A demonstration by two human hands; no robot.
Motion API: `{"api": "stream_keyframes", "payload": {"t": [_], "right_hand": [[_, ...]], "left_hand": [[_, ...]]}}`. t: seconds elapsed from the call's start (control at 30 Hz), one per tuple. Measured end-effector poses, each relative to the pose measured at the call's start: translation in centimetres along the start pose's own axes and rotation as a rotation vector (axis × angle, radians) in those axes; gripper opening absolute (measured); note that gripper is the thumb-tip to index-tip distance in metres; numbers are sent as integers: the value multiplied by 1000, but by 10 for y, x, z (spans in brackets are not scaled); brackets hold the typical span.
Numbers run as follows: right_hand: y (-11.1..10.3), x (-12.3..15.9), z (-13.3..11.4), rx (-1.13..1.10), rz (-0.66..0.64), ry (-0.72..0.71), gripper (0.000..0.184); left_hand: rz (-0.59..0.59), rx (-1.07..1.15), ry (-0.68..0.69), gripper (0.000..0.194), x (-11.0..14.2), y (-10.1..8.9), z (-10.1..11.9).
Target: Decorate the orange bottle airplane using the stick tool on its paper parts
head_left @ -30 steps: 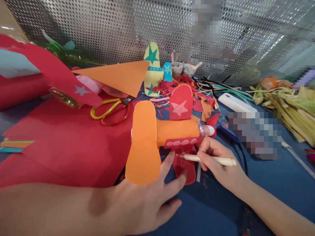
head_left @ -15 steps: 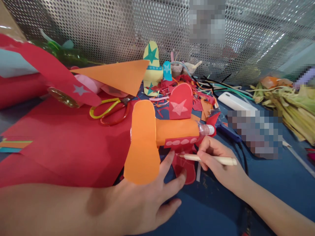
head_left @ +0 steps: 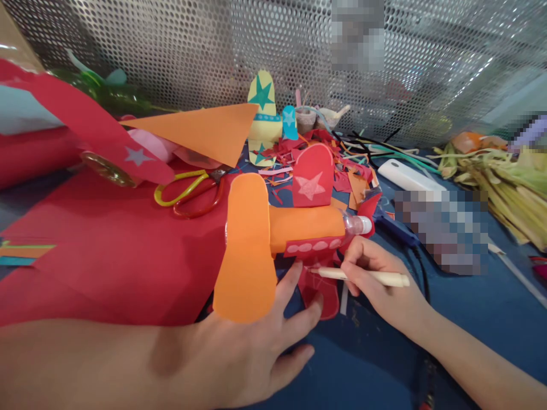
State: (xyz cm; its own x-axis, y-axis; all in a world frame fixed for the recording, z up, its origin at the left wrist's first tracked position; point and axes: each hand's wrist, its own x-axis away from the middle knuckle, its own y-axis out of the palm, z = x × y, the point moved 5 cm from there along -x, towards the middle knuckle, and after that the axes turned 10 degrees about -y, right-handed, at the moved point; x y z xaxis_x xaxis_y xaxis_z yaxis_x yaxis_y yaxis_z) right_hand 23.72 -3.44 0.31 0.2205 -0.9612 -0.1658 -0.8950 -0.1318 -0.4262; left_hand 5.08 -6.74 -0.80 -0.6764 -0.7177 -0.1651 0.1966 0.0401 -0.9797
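Note:
A paper-covered bottle plane lies on the blue table, with an orange body, a broad orange tail piece, a red wing with a pale star and a clear bottle neck with a white cap. My left hand rests flat with fingers spread, touching the orange tail piece and a red paper wing under the plane. My right hand pinches a cream pen-like tool, whose tip points at the red strip on the plane's underside.
Red paper sheets cover the left. Yellow-and-red scissors lie behind the plane, with an orange paper triangle, paper scraps and a yellow star-marked piece. A white case and dried husks are right. Perforated metal mesh stands behind.
Hardly anything differs; the view has shifted slightly, and both hands and the plane keep their places.

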Motion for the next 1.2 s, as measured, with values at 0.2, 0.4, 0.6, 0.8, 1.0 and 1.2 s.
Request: {"api": "stream_keyframes", "payload": {"t": [0.2,0.4,0.6,0.8,1.0,1.2], "right_hand": [[1,-1,1,3,0,8,18],[-1,-1,1,15,11,15,18],[-1,-1,-2,30,8,11,18],[-2,-1,-2,27,8,13,19],[-2,-1,-1,25,10,19,18],[-1,-1,0,25,1,15,18]], "left_hand": [[-22,19,4,46,-2,-1,0],[20,38,-5,45,0,-3,0],[37,46,17,45,2,1,0],[28,47,7,45,2,1,0],[4,18,5,44,-1,-4,0],[1,15,8,38,-5,-8,1]]}}
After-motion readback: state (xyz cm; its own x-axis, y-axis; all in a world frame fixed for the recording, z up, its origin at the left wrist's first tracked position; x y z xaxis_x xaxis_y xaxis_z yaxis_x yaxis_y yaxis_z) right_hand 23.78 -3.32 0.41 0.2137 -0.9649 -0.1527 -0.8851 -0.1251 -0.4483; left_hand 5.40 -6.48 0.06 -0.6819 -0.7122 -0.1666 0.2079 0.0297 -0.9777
